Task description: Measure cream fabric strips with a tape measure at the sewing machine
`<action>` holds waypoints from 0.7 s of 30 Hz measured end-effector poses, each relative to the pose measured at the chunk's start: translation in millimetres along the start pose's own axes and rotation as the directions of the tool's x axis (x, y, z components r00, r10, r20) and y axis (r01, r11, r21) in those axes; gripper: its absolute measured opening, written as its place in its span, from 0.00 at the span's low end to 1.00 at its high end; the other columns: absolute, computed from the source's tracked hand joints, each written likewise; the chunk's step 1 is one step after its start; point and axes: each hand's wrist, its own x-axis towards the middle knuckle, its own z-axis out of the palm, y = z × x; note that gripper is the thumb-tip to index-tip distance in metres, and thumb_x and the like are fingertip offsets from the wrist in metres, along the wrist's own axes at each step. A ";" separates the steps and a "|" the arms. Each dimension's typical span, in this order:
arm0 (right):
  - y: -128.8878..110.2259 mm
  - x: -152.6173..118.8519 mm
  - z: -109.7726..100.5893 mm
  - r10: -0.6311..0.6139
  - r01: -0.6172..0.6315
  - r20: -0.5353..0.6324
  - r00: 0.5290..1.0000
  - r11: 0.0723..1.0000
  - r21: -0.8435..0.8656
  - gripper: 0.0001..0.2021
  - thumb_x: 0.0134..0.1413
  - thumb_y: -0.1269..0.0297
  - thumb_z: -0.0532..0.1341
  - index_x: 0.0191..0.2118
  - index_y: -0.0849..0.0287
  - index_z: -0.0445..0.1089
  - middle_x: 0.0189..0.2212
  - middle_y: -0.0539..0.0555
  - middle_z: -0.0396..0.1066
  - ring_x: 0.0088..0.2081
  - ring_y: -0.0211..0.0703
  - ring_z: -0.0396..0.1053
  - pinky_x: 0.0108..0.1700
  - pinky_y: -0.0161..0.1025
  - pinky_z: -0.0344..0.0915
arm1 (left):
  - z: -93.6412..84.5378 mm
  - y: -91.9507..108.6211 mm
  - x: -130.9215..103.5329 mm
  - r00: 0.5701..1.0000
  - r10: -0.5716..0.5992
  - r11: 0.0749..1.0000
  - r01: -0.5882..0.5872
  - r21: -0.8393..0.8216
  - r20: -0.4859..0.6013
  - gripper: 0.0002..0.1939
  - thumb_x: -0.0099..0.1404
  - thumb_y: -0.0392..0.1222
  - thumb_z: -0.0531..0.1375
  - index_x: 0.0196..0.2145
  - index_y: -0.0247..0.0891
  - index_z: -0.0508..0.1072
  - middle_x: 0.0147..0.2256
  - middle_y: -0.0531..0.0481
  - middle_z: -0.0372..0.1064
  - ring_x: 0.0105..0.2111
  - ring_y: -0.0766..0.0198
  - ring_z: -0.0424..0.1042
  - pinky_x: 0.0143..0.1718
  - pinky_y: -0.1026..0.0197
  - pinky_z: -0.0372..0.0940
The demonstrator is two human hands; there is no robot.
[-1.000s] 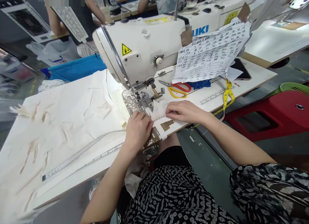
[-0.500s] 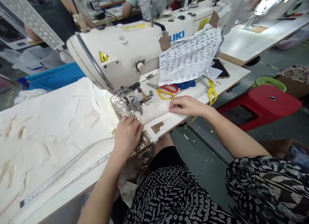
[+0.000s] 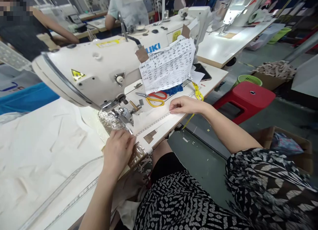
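White table point(image 3: 216, 76). Sewing machine point(image 3: 99, 69) on it, handwritten paper point(image 3: 169, 66) hanging at its front. Pale cloth point(image 3: 37, 140), left of machine. Measuring tape point(image 3: 153, 123) straight on table's near side, between left hand point(image 3: 116, 152) and right hand point(image 3: 186, 105). Right: thumb and fingertips pinching tape. Left: fingers bent over tape, pinching or pressing, cannot tell. Scissors point(image 3: 147, 95) lying beyond tape.

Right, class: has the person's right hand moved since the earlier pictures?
Yes: the right hand has moved rightward, judged against the brown patch on the tabletop; it is now farther from that patch.
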 end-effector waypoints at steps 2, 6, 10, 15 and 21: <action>1.1 -1.6 -3.0 0.011 -0.011 -0.003 1.000 1.000 0.008 0.15 0.51 0.52 0.61 0.34 0.61 0.73 0.30 0.52 0.71 0.30 0.40 0.64 0.34 0.36 0.57 | -0.8 0.0 0.1 1.000 0.003 1.000 -0.003 0.001 -0.006 0.13 0.72 0.42 0.52 0.31 0.37 0.70 0.35 0.45 0.69 0.39 0.52 0.63 0.39 0.53 0.61; 5.1 -6.3 -8.9 0.039 -0.038 -0.014 0.999 0.999 0.026 0.14 0.50 0.54 0.62 0.35 0.61 0.74 0.29 0.51 0.71 0.29 0.39 0.64 0.33 0.36 0.57 | -2.1 0.6 0.1 1.000 0.004 1.000 -0.004 0.003 -0.003 0.13 0.72 0.43 0.51 0.31 0.38 0.70 0.34 0.45 0.70 0.38 0.52 0.63 0.39 0.53 0.61; 10.9 -9.6 -12.3 0.075 -0.075 0.002 0.997 0.995 0.065 0.15 0.49 0.53 0.62 0.35 0.61 0.74 0.26 0.49 0.70 0.26 0.37 0.62 0.31 0.36 0.56 | -1.4 -0.5 0.2 1.000 0.007 1.000 -0.007 -0.009 -0.017 0.14 0.72 0.44 0.51 0.30 0.39 0.70 0.34 0.46 0.70 0.38 0.52 0.64 0.39 0.53 0.61; 14.4 -10.6 -16.9 0.103 -0.107 0.040 0.994 0.987 0.122 0.15 0.48 0.53 0.64 0.35 0.60 0.74 0.23 0.48 0.68 0.24 0.36 0.62 0.30 0.36 0.57 | -0.1 -2.3 0.0 1.000 -0.006 1.000 0.006 0.000 -0.020 0.16 0.72 0.47 0.50 0.30 0.40 0.69 0.34 0.45 0.70 0.39 0.51 0.64 0.39 0.53 0.61; 12.4 -12.8 -22.2 0.112 -0.120 0.060 0.992 0.982 0.146 0.13 0.49 0.55 0.64 0.35 0.61 0.74 0.22 0.48 0.68 0.24 0.36 0.62 0.29 0.36 0.58 | -1.1 -1.7 -0.2 1.000 -0.014 1.000 0.014 -0.012 -0.018 0.17 0.73 0.47 0.49 0.30 0.40 0.69 0.34 0.45 0.70 0.40 0.51 0.64 0.39 0.52 0.61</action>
